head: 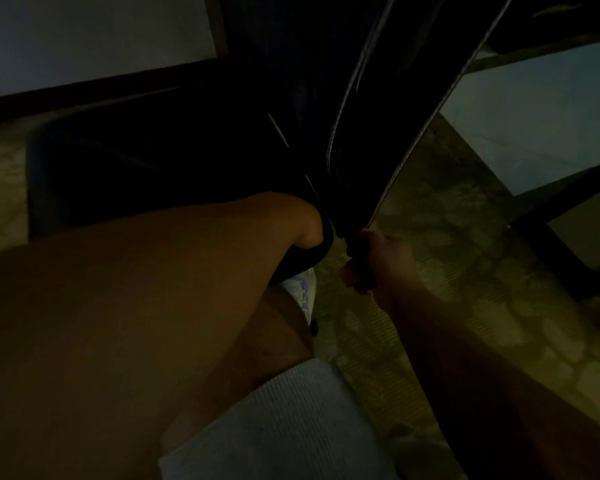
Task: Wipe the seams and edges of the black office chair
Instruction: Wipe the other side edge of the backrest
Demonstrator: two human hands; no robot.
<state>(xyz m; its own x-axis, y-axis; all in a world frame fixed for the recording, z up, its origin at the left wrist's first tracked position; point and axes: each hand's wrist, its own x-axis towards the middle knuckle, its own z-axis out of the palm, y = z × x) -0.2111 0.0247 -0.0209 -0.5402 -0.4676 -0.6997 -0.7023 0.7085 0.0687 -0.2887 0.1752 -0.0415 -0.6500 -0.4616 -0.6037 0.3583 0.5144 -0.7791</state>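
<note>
Right now my right hand (pixel 371 261) pinches the bottom tip of the black padded office chair back (pixel 378 133), fingers clamped on its piped edge. From there the seam's long axis climbs up and away to the right. My left hand (pixel 309 223) curls against the chair's dark lower frame just left of that tip; whether it grips, I cannot tell. No readable writing shows in this gloom.
</note>
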